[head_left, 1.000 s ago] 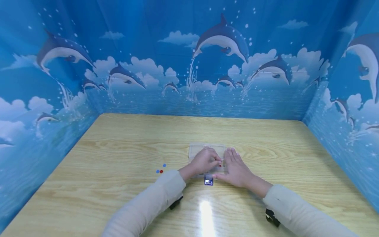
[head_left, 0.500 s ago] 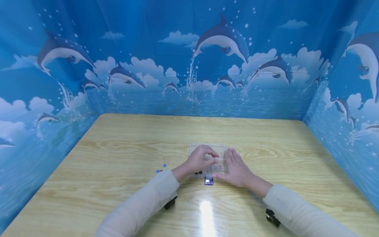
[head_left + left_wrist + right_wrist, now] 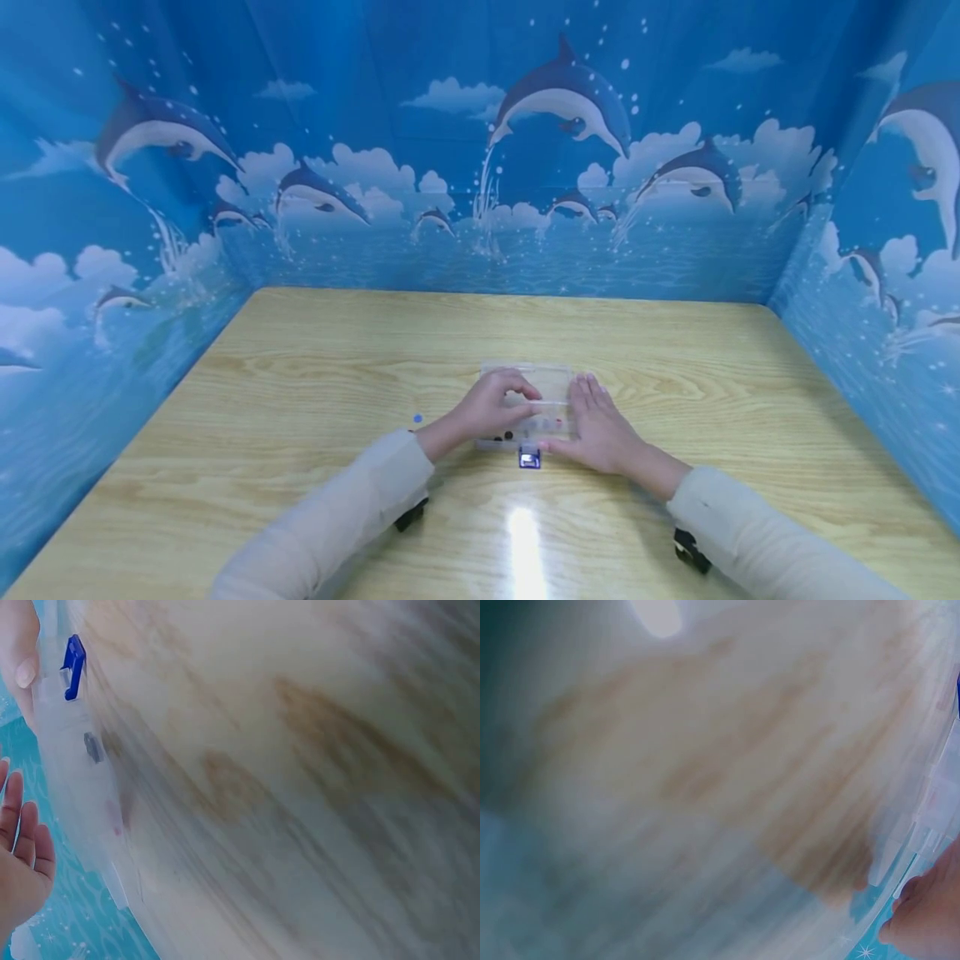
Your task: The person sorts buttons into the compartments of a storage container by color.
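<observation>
A clear plastic box (image 3: 553,383) with its lid tipped back lies on the table, a blue latch (image 3: 529,457) at its front. Over its left half hovers my left hand (image 3: 487,408), fingers loosely bent, thumb and forefinger apart. In the left wrist view the fingers (image 3: 26,832) show nothing between them. My right hand (image 3: 603,433) lies along the box's right side, fingers stretched out, thumb near the latch. Inside the box are black discs (image 3: 508,435) at front left and a small red disc (image 3: 558,422) in the right part.
A blue disc (image 3: 417,418) lies on the wooden table (image 3: 315,367) left of the box. My left sleeve (image 3: 375,483) hides most of what lies beside that disc. A dolphin-print curtain (image 3: 420,167) encloses the table's back and sides.
My left hand has drawn back leftward from the box's right part, and its fingers have spread apart. Its sleeve now covers discs seen before. My right hand has stayed put.
</observation>
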Motion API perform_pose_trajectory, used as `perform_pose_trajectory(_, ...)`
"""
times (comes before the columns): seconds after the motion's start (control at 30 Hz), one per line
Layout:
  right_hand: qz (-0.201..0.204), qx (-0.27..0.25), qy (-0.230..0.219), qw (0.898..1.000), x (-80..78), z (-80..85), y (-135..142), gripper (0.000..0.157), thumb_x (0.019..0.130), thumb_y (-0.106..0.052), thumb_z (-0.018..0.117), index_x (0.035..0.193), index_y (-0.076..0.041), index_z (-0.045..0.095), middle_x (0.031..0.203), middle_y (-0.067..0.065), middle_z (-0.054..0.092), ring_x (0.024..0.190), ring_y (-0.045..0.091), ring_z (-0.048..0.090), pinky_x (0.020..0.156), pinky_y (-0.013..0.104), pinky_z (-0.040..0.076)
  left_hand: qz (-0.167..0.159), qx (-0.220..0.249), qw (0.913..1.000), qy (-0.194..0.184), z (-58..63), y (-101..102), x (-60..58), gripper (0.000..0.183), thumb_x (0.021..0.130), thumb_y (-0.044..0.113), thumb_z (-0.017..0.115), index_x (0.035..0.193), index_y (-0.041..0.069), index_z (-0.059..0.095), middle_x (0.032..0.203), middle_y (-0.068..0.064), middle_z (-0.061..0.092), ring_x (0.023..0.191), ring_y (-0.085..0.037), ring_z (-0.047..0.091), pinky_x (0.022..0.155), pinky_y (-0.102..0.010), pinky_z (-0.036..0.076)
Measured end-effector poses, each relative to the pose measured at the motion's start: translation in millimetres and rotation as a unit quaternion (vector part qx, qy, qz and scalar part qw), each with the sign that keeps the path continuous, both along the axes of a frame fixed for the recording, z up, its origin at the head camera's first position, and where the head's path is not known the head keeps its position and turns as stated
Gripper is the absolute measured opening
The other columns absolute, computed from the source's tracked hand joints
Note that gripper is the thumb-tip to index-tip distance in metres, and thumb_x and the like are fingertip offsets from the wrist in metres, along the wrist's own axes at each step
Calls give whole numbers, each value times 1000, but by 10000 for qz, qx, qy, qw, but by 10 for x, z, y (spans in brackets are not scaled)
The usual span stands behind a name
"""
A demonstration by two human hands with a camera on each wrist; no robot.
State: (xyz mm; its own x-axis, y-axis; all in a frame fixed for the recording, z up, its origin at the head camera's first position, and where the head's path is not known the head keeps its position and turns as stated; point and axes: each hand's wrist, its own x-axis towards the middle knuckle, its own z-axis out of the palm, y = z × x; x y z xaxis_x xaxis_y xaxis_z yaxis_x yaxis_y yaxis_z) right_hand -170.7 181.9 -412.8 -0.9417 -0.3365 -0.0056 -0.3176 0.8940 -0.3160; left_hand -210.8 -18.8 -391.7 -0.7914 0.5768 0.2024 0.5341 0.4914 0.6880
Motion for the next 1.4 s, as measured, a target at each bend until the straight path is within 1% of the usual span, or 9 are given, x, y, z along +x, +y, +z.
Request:
perform_pose_trajectory(0.1,12,32,41,10000,-5,-11,4,105,80,-66,52,141,13,17,148,32,15,140,45,9,114,52,12,-4,8,10000,25,-5,-45,3,18,83,18,69,97,7,69,94,-4,69,92,-17,61,88,-33,48)
perform_pose_trajectory(0.23,12,55,98,9999,-7,-15,4,106,80,-66,52,141,13,17,148,33,16,139,45,10,114,52,13,-21,35,9999,154,-18,-105,1,18,82,18,70,96,7,70,93,-5,69,91,-17,61,87,-34,48)
perform_pose_trajectory(0.57,-36,32,14,10000,-1,-5,4,106,80,-66,52,141,13,17,149,32,15,140,44,8,114,52,12,-104,-12,9994,318,-7,-248,14,19,82,18,70,95,4,70,93,-6,68,91,-19,61,84,-33,49)
perform_pose_trajectory(0.73,-27,19,1,10000,-1,-7,12,106,80,-66,52,141,13,17,149,32,14,140,44,7,114,52,11,-13,-83,9997,219,-9,-290,25,18,83,18,69,96,6,70,94,-5,68,91,-18,60,84,-34,49)
perform_pose_trajectory(0.83,-23,20,6,10000,-2,-9,9,106,80,-66,52,141,13,17,149,32,14,140,44,8,114,52,11,52,-72,9997,214,-18,-322,26,18,82,16,70,96,6,70,94,-5,68,91,-19,60,85,-36,49)
perform_pose_trajectory(1.03,-35,17,-3,10000,2,-6,-1,106,80,-66,52,141,13,17,149,32,14,140,44,7,114,51,11,144,-80,9996,231,-35,-406,29,18,81,16,71,95,6,70,93,-5,68,91,-20,60,85,-36,48)
perform_pose_trajectory(1.23,-20,76,16,10000,-1,-16,2,106,80,-67,51,141,13,18,149,32,14,140,44,7,114,51,12,293,-111,9995,98,-28,-482,29,18,80,15,72,95,6,70,95,-5,69,93,-19,60,87,-39,48)
perform_pose_trajectory(1.3,-16,101,31,9999,-2,-20,4,106,80,-68,50,141,13,18,149,32,14,140,44,7,114,51,12,348,-153,9992,83,-20,-502,28,18,79,16,72,95,7,70,96,-5,69,98,-21,60,92,-40,47)
perform_pose_trajectory(1.4,-18,107,39,9999,-3,-22,7,107,80,-68,49,141,13,17,149,31,14,140,44,7,114,51,12,351,-180,9992,62,-4,-529,25,19,79,17,72,96,7,70,98,-6,69,108,-27,59,101,-44,41)
